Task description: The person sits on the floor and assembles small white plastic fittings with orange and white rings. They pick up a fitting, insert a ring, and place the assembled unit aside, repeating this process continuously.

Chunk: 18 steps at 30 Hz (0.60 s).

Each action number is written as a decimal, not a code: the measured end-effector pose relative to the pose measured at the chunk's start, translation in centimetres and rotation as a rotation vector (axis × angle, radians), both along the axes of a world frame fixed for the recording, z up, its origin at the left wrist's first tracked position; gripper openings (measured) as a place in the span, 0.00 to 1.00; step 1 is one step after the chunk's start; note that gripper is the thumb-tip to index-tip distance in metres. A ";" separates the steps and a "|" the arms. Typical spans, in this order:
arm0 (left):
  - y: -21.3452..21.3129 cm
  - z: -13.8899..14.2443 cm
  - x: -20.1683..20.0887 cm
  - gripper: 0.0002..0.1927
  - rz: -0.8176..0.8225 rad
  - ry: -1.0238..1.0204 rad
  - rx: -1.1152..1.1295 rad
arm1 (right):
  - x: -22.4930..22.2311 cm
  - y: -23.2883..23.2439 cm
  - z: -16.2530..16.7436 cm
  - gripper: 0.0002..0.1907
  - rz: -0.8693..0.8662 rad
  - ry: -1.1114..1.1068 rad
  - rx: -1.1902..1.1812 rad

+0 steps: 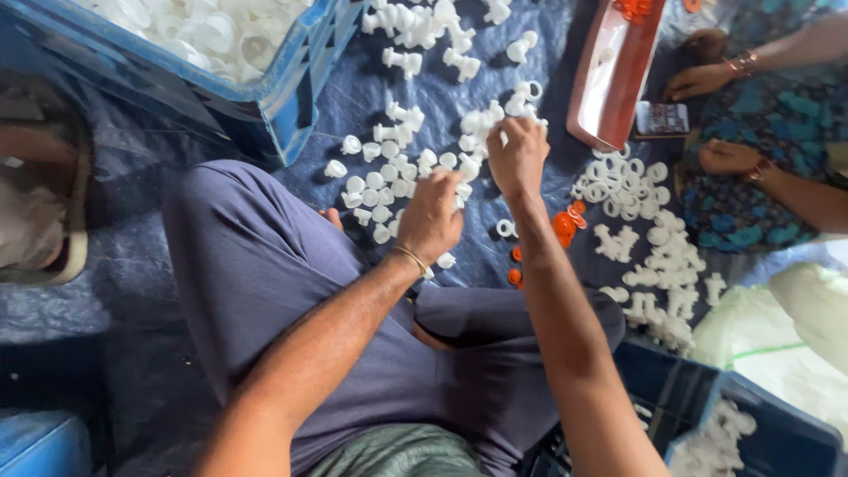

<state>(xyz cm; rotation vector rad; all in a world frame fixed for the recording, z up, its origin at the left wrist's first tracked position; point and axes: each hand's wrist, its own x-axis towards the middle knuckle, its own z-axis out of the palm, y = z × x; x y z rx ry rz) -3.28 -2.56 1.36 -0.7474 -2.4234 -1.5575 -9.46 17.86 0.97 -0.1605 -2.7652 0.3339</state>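
I sit cross-legged on a blue plastic sheet (530, 97) strewn with small white plastic caps (382, 181) and white spool-shaped parts (402, 60). My left hand (431, 216), with a thin bracelet at the wrist, curls its fingers down over white caps by my knee; what it grips is hidden. Further out, my right hand (518, 155) pinches a white part at the edge of a small heap (495, 115). A few orange caps (565, 225) lie just right of my right forearm.
A blue crate (291, 97) full of white caps stands at upper left. A long red tray (614, 75) lies at upper right. Another person's two hands (702, 81) (729, 157) work at the right beside white rings (623, 181). Blue crates (698, 389) sit at lower right.
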 end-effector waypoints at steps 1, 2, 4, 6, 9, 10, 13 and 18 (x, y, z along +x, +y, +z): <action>-0.1 0.2 0.0 0.30 0.027 0.102 0.004 | 1.6 0.3 0.8 0.06 -0.004 -0.122 -0.059; -0.1 0.4 0.0 0.33 0.051 0.203 0.010 | 3.4 0.6 1.4 0.06 0.142 -0.190 -0.125; 0.3 0.3 0.3 0.32 -0.028 0.207 -0.039 | 7.4 1.1 2.0 0.06 0.416 -0.330 -0.267; 1.0 -0.2 1.1 0.31 -0.113 0.110 -0.006 | 11.0 1.8 1.9 0.07 0.238 -0.424 -0.802; 1.9 -1.4 2.1 0.30 -0.163 -0.175 0.121 | 13.8 4.5 1.7 0.06 0.028 -0.236 -0.760; 2.1 -1.9 2.2 0.30 -0.150 -0.263 0.135 | 14.4 5.6 1.6 0.06 -0.025 -0.134 -0.604; 2.4 -2.8 2.0 0.28 -0.113 -0.299 0.150 | 16.1 7.9 0.5 0.11 -0.300 -0.241 -0.255; 2.7 -2.5 2.2 0.24 -0.143 -0.119 0.029 | 16.8 9.3 -2.4 0.20 -0.335 -0.306 -0.137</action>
